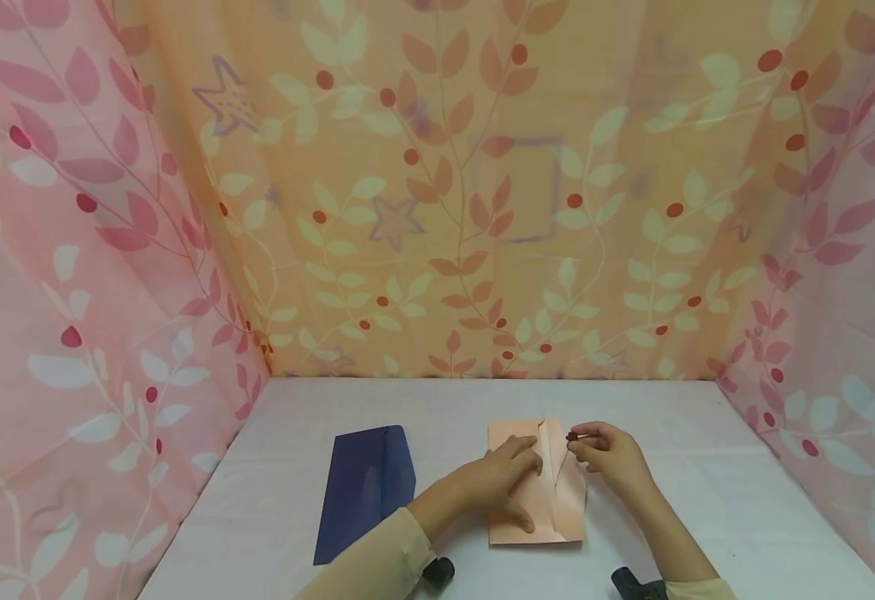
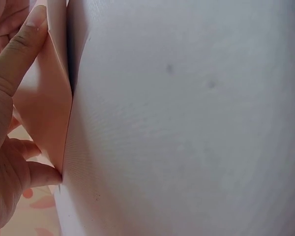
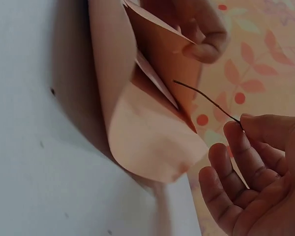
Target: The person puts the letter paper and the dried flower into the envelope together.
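Note:
A peach paper envelope [image 1: 520, 500] lies on the table with its flap to the right and its mouth gaping. My left hand [image 1: 508, 479] grips its body, fingers curled at the edge of the mouth and thumb spread low on the paper. In the right wrist view, those left fingers [image 3: 206, 46] hold the back panel away from the flap. My right hand [image 1: 613, 458] pinches a thin dark stem [image 3: 206, 97] between thumb and index finger. A small red head [image 1: 572, 436] shows at the fingertips, and the stem's free end points toward the mouth.
A dark blue envelope [image 1: 355, 483] lies to the left of the peach one, beside my left forearm, its flap also to the right. The white table [image 1: 437, 400] is bounded by patterned curtains [image 1: 437, 250] at the back and both sides.

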A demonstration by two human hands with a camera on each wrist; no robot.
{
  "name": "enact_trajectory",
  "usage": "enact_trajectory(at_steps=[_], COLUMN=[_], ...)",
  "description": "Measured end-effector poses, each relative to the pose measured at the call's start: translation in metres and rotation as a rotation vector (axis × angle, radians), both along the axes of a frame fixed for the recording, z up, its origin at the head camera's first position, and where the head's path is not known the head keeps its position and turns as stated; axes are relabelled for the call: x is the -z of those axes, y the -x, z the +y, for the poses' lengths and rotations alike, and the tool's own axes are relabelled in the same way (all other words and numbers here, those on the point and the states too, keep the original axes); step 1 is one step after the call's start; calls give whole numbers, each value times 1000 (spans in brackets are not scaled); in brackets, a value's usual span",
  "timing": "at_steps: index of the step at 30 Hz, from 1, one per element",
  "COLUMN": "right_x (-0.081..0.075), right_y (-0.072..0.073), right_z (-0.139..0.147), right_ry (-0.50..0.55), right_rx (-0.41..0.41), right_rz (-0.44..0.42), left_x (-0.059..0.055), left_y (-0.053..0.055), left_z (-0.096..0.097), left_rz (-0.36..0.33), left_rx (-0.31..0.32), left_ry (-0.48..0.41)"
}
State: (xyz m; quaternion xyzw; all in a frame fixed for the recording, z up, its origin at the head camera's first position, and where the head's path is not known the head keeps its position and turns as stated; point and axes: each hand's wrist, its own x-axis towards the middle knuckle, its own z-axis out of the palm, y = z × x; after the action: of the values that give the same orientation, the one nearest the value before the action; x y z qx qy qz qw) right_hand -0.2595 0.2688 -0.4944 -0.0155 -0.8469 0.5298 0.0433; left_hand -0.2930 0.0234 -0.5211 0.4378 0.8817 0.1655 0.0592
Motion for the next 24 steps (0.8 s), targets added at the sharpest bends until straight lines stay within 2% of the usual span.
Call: enact_trajectory(at_steps=[7, 14, 18, 24], right_x=[11, 24, 28, 29], right_y=[4, 5, 5, 4], right_z=[-16, -25, -30, -36], right_ry=[114, 148, 193, 199], right_rx=[10, 37, 34, 40], right_rz=[-51, -81, -96, -117], left_x=[-2, 0, -1, -2], left_y=[1, 1, -1, -1], left_z=[-1, -1, 0, -1], left_rz=[3, -47, -35, -25], left_rx=[6, 7, 10, 13], left_ry=[-8, -9, -6, 6])
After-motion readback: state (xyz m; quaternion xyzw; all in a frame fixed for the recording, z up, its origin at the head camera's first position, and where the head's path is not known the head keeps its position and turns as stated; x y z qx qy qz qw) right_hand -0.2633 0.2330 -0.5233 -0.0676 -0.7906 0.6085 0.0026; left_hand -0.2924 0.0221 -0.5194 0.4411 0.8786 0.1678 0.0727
